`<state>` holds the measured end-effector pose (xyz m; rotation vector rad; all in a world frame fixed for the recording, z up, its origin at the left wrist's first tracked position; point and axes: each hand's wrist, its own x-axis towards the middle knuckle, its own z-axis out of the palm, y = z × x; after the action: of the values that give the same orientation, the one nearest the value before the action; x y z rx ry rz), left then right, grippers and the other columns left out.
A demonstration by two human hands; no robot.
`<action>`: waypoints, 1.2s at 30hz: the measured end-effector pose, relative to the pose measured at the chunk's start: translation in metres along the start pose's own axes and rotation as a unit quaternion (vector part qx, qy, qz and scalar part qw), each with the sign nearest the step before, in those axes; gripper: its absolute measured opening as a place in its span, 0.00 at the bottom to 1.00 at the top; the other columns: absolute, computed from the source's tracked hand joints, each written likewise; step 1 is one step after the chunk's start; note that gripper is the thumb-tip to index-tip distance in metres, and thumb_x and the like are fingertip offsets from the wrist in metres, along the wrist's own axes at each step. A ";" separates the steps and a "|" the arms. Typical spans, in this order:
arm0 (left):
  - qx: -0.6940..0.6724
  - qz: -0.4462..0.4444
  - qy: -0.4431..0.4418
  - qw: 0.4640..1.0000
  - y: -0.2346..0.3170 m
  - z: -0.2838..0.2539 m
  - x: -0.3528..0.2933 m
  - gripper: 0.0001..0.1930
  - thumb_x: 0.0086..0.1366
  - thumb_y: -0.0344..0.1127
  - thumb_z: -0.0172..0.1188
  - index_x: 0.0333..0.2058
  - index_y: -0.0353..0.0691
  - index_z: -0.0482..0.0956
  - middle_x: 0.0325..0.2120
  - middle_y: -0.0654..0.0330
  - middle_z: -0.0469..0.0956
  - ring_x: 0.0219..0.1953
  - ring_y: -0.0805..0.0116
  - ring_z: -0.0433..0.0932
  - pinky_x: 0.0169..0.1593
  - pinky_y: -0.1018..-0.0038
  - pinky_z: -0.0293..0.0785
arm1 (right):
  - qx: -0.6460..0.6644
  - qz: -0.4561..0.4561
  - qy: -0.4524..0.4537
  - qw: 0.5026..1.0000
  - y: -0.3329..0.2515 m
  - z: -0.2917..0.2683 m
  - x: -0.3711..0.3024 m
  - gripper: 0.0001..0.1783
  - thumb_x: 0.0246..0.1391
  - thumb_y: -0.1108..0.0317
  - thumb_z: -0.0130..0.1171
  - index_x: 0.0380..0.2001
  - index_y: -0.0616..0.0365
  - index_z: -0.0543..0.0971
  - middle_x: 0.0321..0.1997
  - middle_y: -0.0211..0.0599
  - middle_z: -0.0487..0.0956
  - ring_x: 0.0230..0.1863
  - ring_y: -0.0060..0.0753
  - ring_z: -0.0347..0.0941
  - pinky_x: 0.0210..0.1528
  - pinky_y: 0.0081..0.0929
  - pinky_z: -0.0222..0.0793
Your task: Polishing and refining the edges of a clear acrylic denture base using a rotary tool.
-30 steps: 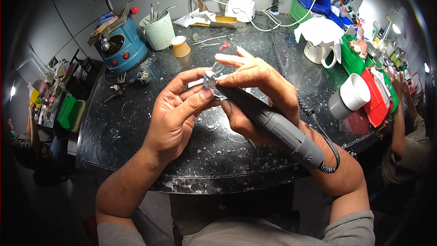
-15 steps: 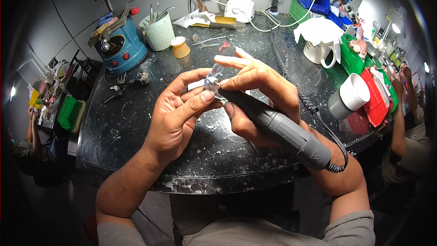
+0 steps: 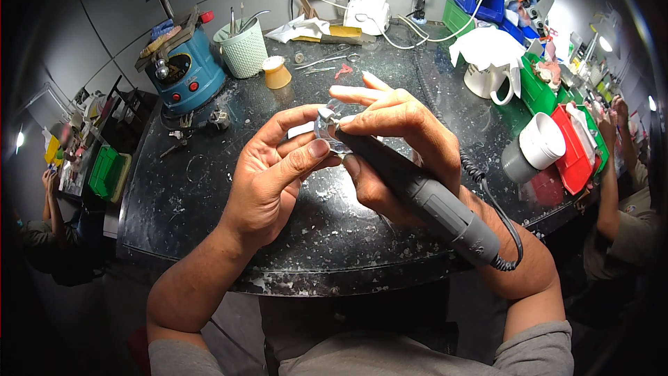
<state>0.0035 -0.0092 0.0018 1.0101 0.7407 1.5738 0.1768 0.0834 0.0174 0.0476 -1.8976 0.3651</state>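
Note:
Over the middle of the bench, my left hand pinches a small clear curved plastic piece between thumb and fingers. My right hand grips a dark grey rotary handpiece like a pen, its body slanting down to the right. At the handpiece's front end, a pale bit sits at the upper edge of the clear piece; I cannot tell whether they touch. Both hands are close together, and my right ring and little fingers reach out past the clear piece. Its far side is partly hidden by my fingers.
A coiled cable runs from the handpiece past my right forearm. At the back left stand a blue machine, a pale green tool cup and a small amber jar. White tubs and a red bin stand right.
The handpiece has tilted a little, its rear end shifting slightly left and down. Its bit now sits slightly higher on the clear piece. My left hand has hardly moved.

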 end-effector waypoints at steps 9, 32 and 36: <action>0.021 0.022 0.004 1.000 -0.001 -0.001 0.000 0.20 0.68 0.24 0.58 0.58 0.34 0.69 0.49 0.51 0.80 0.52 0.67 0.79 0.57 0.68 0.76 | 0.003 -0.012 -0.026 1.000 0.004 -0.001 -0.001 0.21 0.38 0.82 0.63 0.41 0.62 0.77 0.45 0.53 0.82 0.51 0.47 0.80 0.62 0.54 0.67; 0.048 0.048 -0.004 0.998 -0.001 -0.001 -0.001 0.22 0.67 0.22 0.59 0.58 0.34 0.69 0.50 0.51 0.79 0.53 0.66 0.79 0.58 0.69 0.76 | 0.009 -0.012 -0.026 1.000 0.002 -0.002 0.001 0.21 0.39 0.82 0.63 0.41 0.61 0.77 0.38 0.42 0.80 0.54 0.53 0.79 0.64 0.60 0.65; 0.047 0.054 -0.009 0.997 -0.002 0.000 -0.002 0.21 0.67 0.23 0.59 0.58 0.33 0.70 0.49 0.51 0.80 0.52 0.67 0.79 0.58 0.69 0.75 | 0.021 -0.021 -0.031 0.999 0.002 -0.001 0.001 0.22 0.38 0.81 0.63 0.42 0.60 0.77 0.38 0.42 0.80 0.54 0.53 0.79 0.64 0.60 0.65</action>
<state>0.0041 -0.0105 0.0000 1.1479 0.7657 1.6327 0.1771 0.0860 0.0184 0.1281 -1.9469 0.3783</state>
